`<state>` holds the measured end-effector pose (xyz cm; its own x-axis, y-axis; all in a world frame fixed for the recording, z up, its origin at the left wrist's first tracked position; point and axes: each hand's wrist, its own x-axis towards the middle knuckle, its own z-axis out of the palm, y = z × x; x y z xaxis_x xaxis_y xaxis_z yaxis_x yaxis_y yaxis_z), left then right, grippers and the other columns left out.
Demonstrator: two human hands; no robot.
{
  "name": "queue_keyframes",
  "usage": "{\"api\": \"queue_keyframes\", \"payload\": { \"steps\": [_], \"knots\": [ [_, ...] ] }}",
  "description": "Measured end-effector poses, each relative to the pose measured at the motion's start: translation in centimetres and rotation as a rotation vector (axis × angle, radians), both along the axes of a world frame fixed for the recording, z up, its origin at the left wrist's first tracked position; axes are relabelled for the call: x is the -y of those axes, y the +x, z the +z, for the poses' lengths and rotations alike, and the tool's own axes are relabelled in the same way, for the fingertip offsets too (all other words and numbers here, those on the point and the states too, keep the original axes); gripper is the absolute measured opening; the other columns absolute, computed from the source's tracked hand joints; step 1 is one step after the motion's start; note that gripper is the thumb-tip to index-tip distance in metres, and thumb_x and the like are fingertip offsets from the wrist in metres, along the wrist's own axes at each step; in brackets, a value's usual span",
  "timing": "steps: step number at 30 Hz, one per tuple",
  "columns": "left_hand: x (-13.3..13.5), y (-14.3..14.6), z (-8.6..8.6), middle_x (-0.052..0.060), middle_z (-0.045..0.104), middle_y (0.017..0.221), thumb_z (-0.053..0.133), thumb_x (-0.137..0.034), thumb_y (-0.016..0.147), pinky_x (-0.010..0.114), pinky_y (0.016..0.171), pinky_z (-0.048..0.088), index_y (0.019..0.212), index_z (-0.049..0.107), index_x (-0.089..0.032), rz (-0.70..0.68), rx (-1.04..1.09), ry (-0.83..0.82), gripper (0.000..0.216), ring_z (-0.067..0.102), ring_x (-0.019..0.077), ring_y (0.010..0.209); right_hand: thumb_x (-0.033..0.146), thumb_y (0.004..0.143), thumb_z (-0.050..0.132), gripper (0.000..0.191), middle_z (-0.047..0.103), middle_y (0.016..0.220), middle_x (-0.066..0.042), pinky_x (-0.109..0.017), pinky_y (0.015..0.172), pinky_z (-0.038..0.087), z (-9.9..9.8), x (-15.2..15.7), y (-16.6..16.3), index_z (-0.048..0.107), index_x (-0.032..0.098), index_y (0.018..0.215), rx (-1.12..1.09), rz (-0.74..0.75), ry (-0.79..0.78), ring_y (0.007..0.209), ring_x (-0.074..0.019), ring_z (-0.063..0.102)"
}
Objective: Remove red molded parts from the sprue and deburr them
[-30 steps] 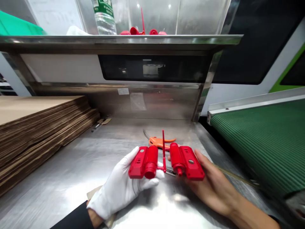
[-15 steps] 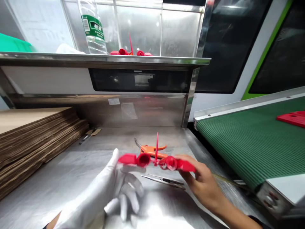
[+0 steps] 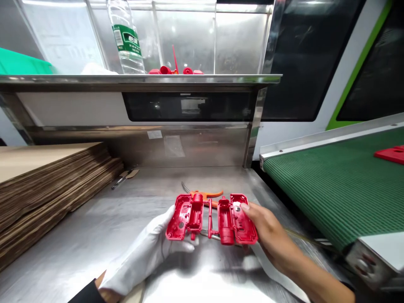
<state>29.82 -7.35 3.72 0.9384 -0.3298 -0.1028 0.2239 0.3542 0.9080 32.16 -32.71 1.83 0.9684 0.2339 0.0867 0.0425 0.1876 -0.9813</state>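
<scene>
Two halves of moulding [image 3: 211, 218] pinched at either end, left hand [image 3: 148, 252] and right hand [image 3: 268, 229] curled on; thin runner [image 3: 209, 210] between could snap if twisted.

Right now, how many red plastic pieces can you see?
3, perhaps more: one twin moulding held in both hands, one flat piece on the green belt, and a partly hidden cluster on the shelf.

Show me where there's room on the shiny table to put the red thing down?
Bare steel lies between the cardboard stack and the gloved left hand. Behind the red moulded part it is crowded: orange cutters. The right hand blocks the conveyor belt side.
</scene>
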Motion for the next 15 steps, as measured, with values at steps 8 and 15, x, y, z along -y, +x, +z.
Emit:
{"api": "queue_keyframes", "payload": {
  "steps": [8,15],
  "knots": [
    [-0.3,0.5,-0.8,0.014,0.072,0.105,0.053,-0.033,0.097,0.036,0.073,0.062,0.134,0.056,-0.017,0.004,-0.02,-0.111,0.04,0.072,0.0247,0.08,0.056,0.096,0.053,0.038,0.057,0.063,0.002,-0.024,0.046,0.043,-0.6,0.1,-0.1,0.057,0.02,0.083,-0.056,0.008,0.029,0.05,-0.0139,0.053],
    [-0.8,0.6,-1.9,0.016,0.074,0.105,0.047,-0.038,0.1,0.038,0.074,0.062,0.13,0.059,-0.014,-0.034,-0.005,-0.191,0.041,0.073,0.0248,0.082,0.056,0.095,0.055,0.036,0.057,0.065,0.002,-0.024,0.048,0.044,-0.5,0.1,-0.2,0.06,0.021,0.095,-0.025,-0.001,0.02,0.052,-0.0133,0.051]
  ]
}}
